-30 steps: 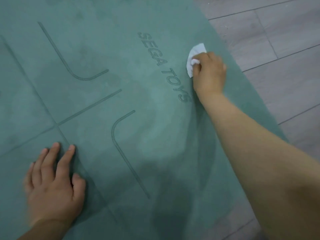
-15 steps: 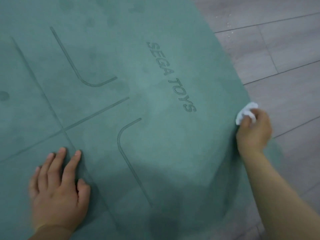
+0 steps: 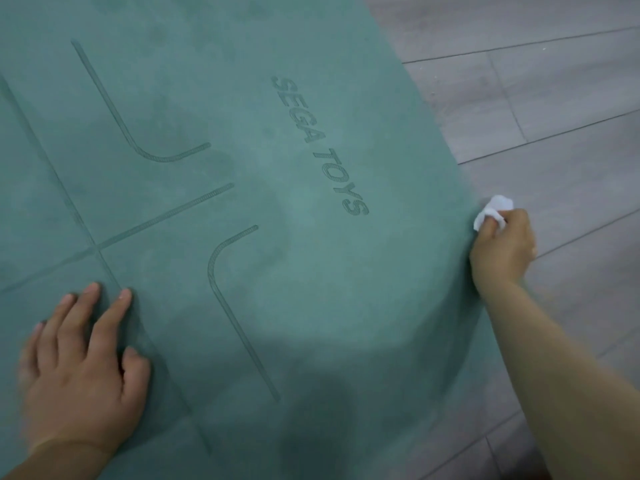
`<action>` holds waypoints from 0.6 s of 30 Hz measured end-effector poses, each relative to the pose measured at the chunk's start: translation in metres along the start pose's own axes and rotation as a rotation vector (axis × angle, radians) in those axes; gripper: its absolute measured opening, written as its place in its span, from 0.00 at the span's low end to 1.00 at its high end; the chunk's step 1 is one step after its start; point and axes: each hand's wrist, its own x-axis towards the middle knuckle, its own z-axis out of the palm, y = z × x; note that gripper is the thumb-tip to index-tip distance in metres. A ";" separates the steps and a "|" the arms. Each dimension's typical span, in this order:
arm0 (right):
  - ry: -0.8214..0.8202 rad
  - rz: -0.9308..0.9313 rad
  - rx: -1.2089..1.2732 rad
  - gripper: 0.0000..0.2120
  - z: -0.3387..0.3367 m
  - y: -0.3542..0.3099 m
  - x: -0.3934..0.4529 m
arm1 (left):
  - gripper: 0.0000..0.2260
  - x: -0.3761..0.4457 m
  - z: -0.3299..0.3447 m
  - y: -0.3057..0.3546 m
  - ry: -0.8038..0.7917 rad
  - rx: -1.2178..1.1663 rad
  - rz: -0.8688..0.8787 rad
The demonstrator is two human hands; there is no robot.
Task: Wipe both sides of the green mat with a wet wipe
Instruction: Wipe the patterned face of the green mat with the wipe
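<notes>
Sliding down and out to the side, our right hand (image 3: 502, 252) has brought the small crumpled white wet wipe (image 3: 493, 213) from up beside the printed "SEGA TOYS" letters (image 3: 320, 147) to the right edge of the big soft green mat (image 3: 242, 98), and it now sits right where the mat meets the grey wooden floor (image 3: 554, 98). The fingers are curled tight round the wipe, holding it bunched up. We think this stroke has reached the end of the mat, so this strip of the top side looks done, and the underside has not been wiped yet. Our left hand (image 3: 81, 372) lies flat on the mat with fingers straight, pressing it down, in about the same spot as a second ago. The mat is spread out on the floor, printed side up, with darker damp-looking patches on it.
</notes>
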 end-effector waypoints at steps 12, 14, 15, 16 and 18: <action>-0.095 -0.064 -0.235 0.13 -0.019 0.026 -0.018 | 0.28 0.004 -0.005 0.005 0.013 0.025 0.011; -0.169 -0.122 -0.227 0.13 -0.023 0.031 -0.017 | 0.28 0.002 -0.011 0.011 0.035 0.065 0.005; -0.203 -0.133 -0.209 0.13 -0.025 0.034 -0.018 | 0.28 0.001 -0.013 0.013 0.045 0.080 0.007; -0.233 -0.136 -0.193 0.12 -0.027 0.036 -0.022 | 0.28 0.000 -0.015 0.013 0.050 0.093 0.012; -0.271 -0.155 -0.163 0.11 -0.033 0.042 -0.041 | 0.28 0.000 -0.015 0.013 0.047 0.121 0.018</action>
